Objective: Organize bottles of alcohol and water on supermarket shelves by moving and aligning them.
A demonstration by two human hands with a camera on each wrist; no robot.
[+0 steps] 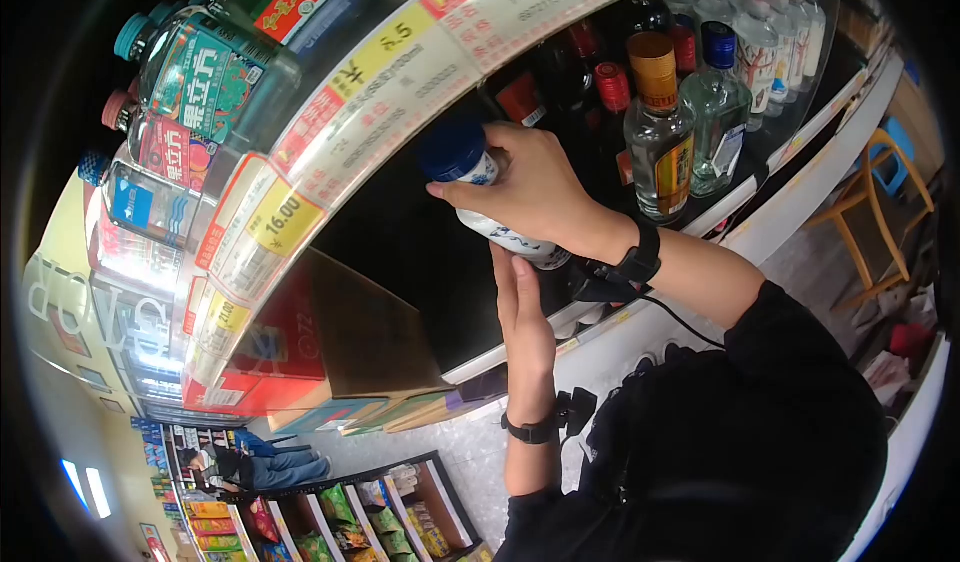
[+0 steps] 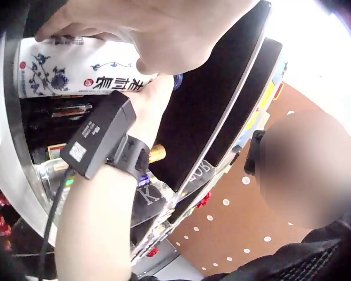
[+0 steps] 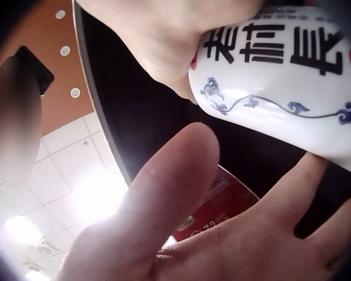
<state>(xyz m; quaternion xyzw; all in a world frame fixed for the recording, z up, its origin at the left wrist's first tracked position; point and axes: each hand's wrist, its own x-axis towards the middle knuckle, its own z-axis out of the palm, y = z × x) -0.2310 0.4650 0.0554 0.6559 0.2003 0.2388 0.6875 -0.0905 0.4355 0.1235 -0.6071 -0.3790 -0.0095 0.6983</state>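
A white bottle (image 1: pixel 490 224) with blue flower patterns, black characters and a dark blue cap (image 1: pixel 453 149) is held tilted beside the dark shelf (image 1: pixel 400 272). My right hand (image 1: pixel 545 184) grips it just below the cap, thumb across the bottle's collar. At the other end, my left hand (image 1: pixel 527 327) has its fingers straight against the lower part of the bottle. In the right wrist view, the left hand's thumb (image 3: pixel 181 170) stands apart from the bottle, and some of its fingers go behind it. The left wrist view shows the printed side and the bottle's base.
An orange-capped bottle (image 1: pixel 658 137) and a blue-capped clear bottle (image 1: pixel 716 112) stand right of my right hand. A curved shelf edge (image 1: pixel 400 67) with price tags runs above. Red boxes (image 1: pixel 290 347) lie lower left. A person (image 1: pixel 270 467) is beyond, near snack racks (image 1: pixel 340 517).
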